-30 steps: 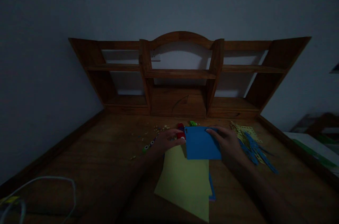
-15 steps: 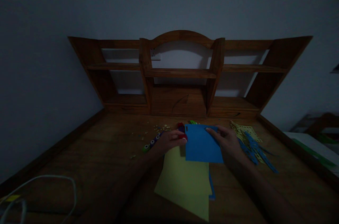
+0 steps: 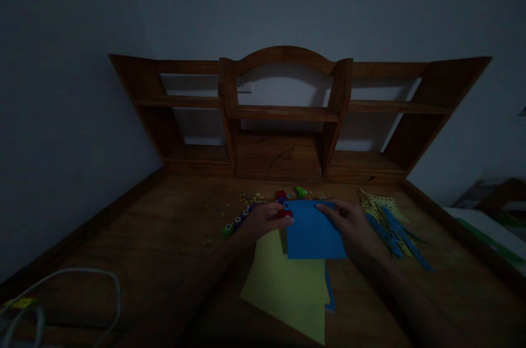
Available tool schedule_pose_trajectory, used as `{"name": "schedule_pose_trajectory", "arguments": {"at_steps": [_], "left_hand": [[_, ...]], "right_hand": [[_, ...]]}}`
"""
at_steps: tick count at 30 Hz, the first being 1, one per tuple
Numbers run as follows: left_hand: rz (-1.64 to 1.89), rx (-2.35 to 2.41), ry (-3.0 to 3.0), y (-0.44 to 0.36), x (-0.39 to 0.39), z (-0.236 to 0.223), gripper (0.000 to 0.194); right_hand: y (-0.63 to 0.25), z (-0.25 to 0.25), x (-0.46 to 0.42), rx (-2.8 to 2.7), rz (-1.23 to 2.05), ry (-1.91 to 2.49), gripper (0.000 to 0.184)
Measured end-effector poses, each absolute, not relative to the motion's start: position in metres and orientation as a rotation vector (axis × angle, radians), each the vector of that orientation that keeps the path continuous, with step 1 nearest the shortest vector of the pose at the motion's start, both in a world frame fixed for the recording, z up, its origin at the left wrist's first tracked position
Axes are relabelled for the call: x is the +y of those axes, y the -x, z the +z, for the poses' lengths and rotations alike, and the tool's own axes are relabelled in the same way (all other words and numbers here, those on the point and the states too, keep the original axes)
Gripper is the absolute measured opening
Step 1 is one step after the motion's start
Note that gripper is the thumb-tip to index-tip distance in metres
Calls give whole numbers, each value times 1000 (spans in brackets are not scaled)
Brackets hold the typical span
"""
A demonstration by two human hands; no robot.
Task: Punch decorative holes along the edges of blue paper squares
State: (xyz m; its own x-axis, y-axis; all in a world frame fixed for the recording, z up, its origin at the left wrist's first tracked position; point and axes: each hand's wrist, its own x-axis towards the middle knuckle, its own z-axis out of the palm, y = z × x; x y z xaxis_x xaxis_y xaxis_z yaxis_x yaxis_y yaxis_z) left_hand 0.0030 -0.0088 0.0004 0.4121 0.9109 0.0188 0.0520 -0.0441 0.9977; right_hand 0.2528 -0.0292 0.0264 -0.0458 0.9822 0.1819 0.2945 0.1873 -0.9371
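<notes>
My right hand (image 3: 349,223) pinches the upper right part of a blue sheet of paper (image 3: 314,235), thumb on top. My left hand (image 3: 265,222) is closed on a small red paper punch (image 3: 285,214) at the sheet's upper left edge. A small dark slot shows in the sheet near that corner. Under it lie yellow paper sheets (image 3: 287,287), with a strip of blue paper (image 3: 330,290) showing at their right side. Just beyond my left hand stands another red punch (image 3: 281,194), and a row of small punches (image 3: 237,221) runs beside it.
Tiny paper bits (image 3: 250,198) lie scattered behind my left hand. A green punch (image 3: 301,192) is farther back. Cut yellow paper (image 3: 388,206) and blue strips (image 3: 405,235) lie at the right. A wooden shelf (image 3: 283,112) lines the back; a white cable (image 3: 82,270) curls at left.
The blue sheet has dropped slightly toward me, uncovering the green punch behind it. The slot and the red punch now sit closer to the sheet's corner. Both hands keep their holds.
</notes>
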Motion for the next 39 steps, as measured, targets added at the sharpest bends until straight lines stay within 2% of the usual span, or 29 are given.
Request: {"name": "schedule_pose_trajectory", "arguments": {"at_steps": [22, 39], "left_hand": [[884, 913, -1407, -3, -13, 5, 43], [920, 896, -1382, -3, -11, 2, 37]], "right_hand": [[-252, 25, -29, -1508, 956, 1262, 40], [-254, 17, -26, -1483, 906, 1248, 37]]}}
